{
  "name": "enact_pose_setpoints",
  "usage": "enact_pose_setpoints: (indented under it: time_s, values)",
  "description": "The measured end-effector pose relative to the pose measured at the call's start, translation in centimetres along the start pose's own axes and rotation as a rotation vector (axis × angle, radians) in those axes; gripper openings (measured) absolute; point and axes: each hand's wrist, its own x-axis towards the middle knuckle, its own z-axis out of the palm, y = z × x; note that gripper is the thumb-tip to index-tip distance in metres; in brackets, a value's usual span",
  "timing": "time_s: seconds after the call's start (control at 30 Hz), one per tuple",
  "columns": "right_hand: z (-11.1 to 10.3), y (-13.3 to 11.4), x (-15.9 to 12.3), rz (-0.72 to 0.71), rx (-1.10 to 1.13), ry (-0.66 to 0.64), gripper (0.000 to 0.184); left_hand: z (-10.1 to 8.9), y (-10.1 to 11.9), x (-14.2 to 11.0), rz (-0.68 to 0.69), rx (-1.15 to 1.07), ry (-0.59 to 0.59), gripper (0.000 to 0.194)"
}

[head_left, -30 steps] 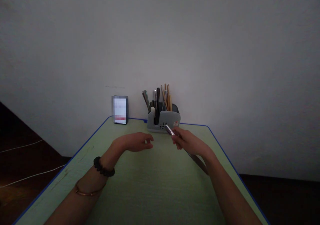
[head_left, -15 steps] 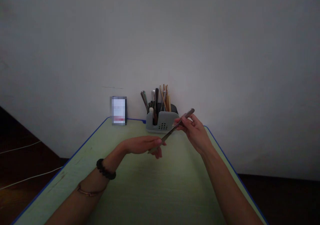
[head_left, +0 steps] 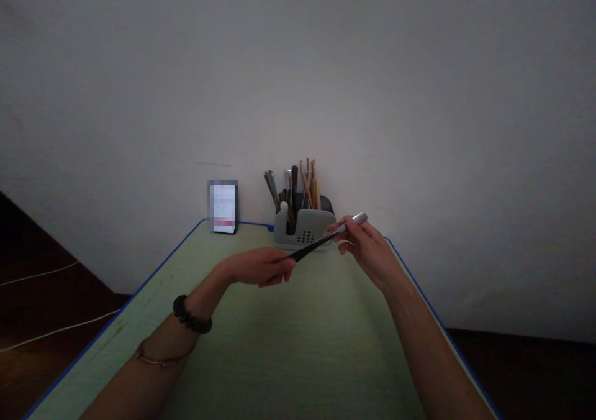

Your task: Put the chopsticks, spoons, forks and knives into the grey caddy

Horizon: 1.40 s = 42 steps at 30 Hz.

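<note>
A metal table knife is held slantwise above the table, its shiny handle end up at the right. Fingers and thumb of my right hand pinch it near the handle. My left hand, with a dark beaded bracelet on the wrist, is closed around the lower, blade end, which its fingers hide. Behind the knife stands a grey cutlery holder with several metal utensils and wooden chopsticks upright in it.
A phone with a lit, blurred screen leans on the wall at the back left of the table. The green tabletop has a blue edge. White cables run at the lower left, beyond the table.
My left fingers have closed around the blade end, which stuck out beneath them before. The knife has turned and lies flatter, its handle end slightly lower and catching more light.
</note>
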Motion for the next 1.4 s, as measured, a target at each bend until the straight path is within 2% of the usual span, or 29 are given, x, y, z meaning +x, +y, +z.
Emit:
enact_pose_setpoints:
  time_s: [0.17, 0.3, 0.57, 0.77, 0.97, 1.27, 1.4]
  values:
    - [0.3, -0.1, -0.1, 0.029, 0.031, -0.047, 0.030, 0.0, -0.1, 0.3, -0.006, -0.035, 0.110, 0.060]
    - [0.6, 0.1, 0.0, 0.044, 0.113, -0.034, 0.034, 0.1, 0.1, 0.3, 0.000, -0.037, 0.189, 0.059]
    - [0.7, 0.1, -0.2, 0.067, 0.115, -0.037, 0.025, -0.2, 0.4, 0.1, 0.032, 0.117, 0.218, 0.043]
    - [0.5, 0.4, -0.3, 0.058, 0.060, -0.045, 0.020, -0.5, -0.1, 0.1, 0.055, 0.100, 0.257, 0.035]
    - [0.5, 0.5, -0.2, -0.013, 0.008, -0.051, 0.026, -0.6, -0.6, 0.2, 0.094, -0.079, 0.181, 0.035]
    - [0.8, 0.5, -0.1, 0.006, 0.071, -0.032, 0.030, -0.8, 0.4, -0.5, 0.062, -0.146, 0.120, 0.035]
    - [0.8, 0.5, 0.0, -0.005, 0.099, -0.008, 0.031, -0.9, 0.4, -0.6, 0.048, -0.234, 0.147, 0.031]
